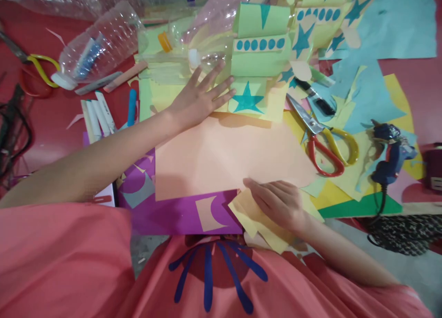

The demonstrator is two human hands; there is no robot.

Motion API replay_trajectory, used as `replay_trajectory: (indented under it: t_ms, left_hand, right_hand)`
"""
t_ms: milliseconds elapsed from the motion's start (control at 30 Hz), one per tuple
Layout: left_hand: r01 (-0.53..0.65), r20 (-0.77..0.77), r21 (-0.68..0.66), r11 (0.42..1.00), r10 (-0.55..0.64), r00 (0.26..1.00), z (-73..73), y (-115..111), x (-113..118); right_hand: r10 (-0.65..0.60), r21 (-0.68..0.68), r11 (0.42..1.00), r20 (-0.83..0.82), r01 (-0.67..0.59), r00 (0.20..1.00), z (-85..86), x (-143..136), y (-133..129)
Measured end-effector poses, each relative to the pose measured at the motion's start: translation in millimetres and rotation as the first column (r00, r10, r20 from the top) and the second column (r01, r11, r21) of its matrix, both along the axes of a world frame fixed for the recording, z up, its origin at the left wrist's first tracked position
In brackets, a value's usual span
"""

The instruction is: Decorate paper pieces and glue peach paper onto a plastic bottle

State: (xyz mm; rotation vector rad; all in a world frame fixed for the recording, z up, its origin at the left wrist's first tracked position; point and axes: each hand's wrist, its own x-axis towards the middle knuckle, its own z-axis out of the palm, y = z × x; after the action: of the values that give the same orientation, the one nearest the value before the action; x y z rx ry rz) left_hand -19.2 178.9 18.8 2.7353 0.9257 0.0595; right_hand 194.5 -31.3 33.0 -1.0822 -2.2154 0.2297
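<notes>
My left hand (pixel 203 97) reaches across with its fingers spread, resting over the yellow and green papers at the top edge of a peach sheet (pixel 221 157). Just beyond its fingertips is a pale green paper piece (pixel 258 62) with a row of blue dots, above a blue star (pixel 247 98). My right hand (pixel 276 200) lies flat at the lower edge of the peach sheet, over yellow paper pieces (pixel 264 226), with nothing seen in it. Purple paper (pixel 148 221) shows under the peach sheet.
Scissors (pixel 314 124) and a blue glue gun (pixel 390 166) lie at the right. Clear plastic bottles (pixel 113 37) stretch across the back left. White markers (pixel 100 113), a blue marker (pixel 131 107) and other scissors (pixel 31 60) are on the left.
</notes>
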Motion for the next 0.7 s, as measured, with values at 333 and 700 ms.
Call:
replay_trajectory:
  t_ms: [333,700]
  left_hand:
    - [0.082,-0.132,0.107,0.991,-0.067,0.989,12.0,-10,2]
    - [0.071,0.008,-0.229,0.971,-0.071,0.997,50.9,-103,-19]
  right_hand:
    - [-0.526,-0.578,0.789,-0.456,0.211,0.718,-5.8,48,-50]
    - [-0.460,-0.842,0.533,-0.369,-0.081,0.808,34.4,75,-49]
